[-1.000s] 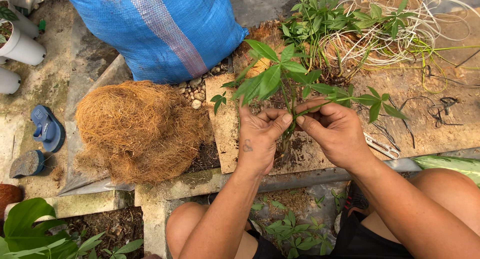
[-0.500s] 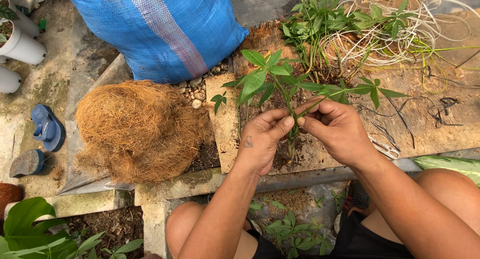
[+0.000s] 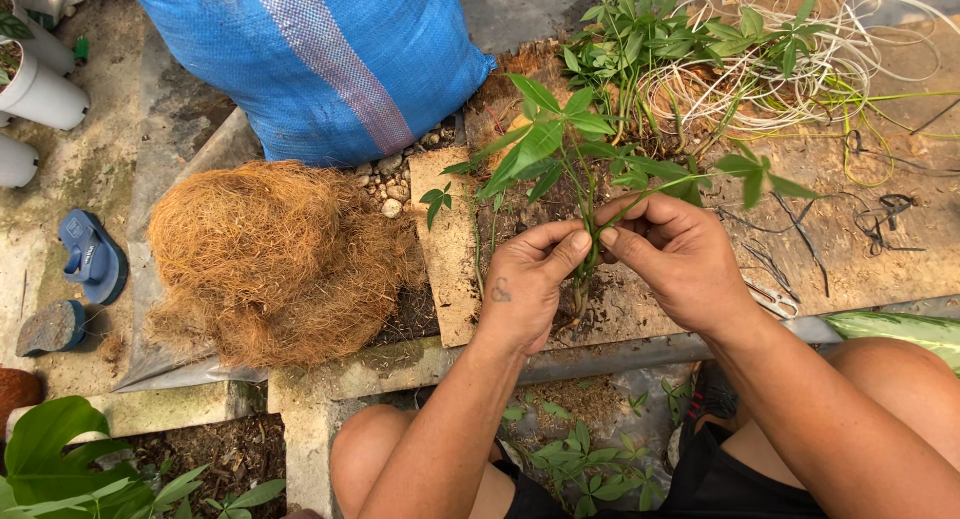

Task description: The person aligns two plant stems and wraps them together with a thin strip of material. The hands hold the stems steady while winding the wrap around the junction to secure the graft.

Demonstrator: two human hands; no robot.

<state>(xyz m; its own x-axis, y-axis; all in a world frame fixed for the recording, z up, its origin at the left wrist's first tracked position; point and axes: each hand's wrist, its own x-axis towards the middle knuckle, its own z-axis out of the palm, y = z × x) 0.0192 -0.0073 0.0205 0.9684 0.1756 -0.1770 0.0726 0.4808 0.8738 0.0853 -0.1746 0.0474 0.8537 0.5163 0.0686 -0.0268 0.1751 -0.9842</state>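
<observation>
A small green seedling (image 3: pixel 556 149) with thin stems and long pointed leaves stands between my hands over a wooden board (image 3: pixel 455 249). My left hand (image 3: pixel 525 289) pinches its stems between thumb and fingers. My right hand (image 3: pixel 672 259) grips the same stems from the right, fingertips touching the left hand's. The lower stems and roots are hidden behind my hands. A mound of brown coconut fibre (image 3: pixel 270 259) lies to the left of my left hand.
A blue woven sack (image 3: pixel 310 59) lies behind the fibre. More seedlings (image 3: pixel 640 29) and a tangle of pale cord (image 3: pixel 780 69) sit at the back right. Scissors (image 3: pixel 775 301) lie by my right wrist. White pots (image 3: pixel 35 89) and blue sandals (image 3: pixel 92 259) are at left.
Both hands have stayed on the stems while the fingers shifted slightly. The seedling's leaves have turned a little.
</observation>
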